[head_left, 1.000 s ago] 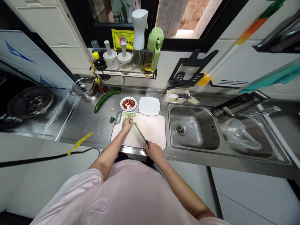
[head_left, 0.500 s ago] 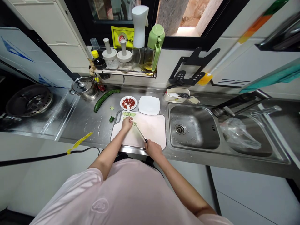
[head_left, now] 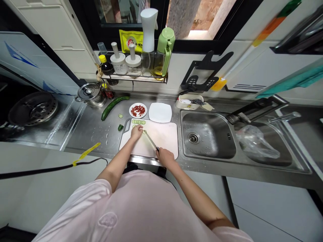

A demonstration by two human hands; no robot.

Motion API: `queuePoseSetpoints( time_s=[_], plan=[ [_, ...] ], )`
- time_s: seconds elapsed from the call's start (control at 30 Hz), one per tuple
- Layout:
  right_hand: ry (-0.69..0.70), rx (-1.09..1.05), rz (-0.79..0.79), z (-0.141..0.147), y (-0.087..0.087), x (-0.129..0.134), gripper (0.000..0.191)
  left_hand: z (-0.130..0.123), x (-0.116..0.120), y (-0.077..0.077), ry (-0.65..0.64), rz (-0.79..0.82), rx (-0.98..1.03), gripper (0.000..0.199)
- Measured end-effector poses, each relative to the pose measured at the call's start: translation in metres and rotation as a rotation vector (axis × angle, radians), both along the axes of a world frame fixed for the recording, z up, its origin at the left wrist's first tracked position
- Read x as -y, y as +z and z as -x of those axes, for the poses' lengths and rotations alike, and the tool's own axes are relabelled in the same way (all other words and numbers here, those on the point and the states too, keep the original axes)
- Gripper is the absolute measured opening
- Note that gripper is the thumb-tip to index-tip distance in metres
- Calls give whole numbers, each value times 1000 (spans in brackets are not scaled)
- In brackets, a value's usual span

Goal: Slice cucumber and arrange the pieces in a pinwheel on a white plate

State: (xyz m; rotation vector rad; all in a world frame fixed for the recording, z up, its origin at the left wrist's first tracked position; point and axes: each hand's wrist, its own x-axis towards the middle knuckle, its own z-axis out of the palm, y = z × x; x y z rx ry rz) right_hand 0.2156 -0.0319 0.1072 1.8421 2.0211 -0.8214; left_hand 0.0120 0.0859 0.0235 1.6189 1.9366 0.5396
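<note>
My right hand (head_left: 165,157) is closed around the dark handle of a kitchen knife (head_left: 151,140), its blade slanting up and left across the white cutting board (head_left: 166,137). At the blade's tip lies a pale green cucumber slice (head_left: 144,132). My left hand (head_left: 136,132) is on the board's left half, fingers bent together at that slice and partly hiding what lies under them. Just beyond the fingers, a row of cucumber slices (head_left: 138,122) overlaps along the board's far edge. Left of the board are a cucumber end piece (head_left: 120,127) and a single loose slice (head_left: 120,115).
Behind the board stand a small plate of chopped red pieces (head_left: 138,110) and a white square plate (head_left: 160,113). A whole cucumber (head_left: 113,107) and a lidded steel pot (head_left: 91,94) are farther left. The double sink (head_left: 209,134) adjoins on the right. Above hangs a condiment shelf (head_left: 133,78).
The view has shifted very slightly. The knife blade looks turned a little, showing more of its flat side; both hands stay at nearly the same spots.
</note>
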Motion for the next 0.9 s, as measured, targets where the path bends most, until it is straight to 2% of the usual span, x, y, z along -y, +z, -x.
queuePoseSetpoints(
  time_s=[0.3, 0.67, 0.9],
  plan=[
    [-21, -8, -8, 1, -5, 4, 40, -1, 0, 0, 3, 3, -29, 21],
    [-4, -1, 14, 4, 10, -5, 42, -1, -1, -4, 1, -1, -26, 20],
    [-1, 6, 38, 5, 13, -8, 43, -2, -1, -3, 7, 5, -38, 20]
  ],
)
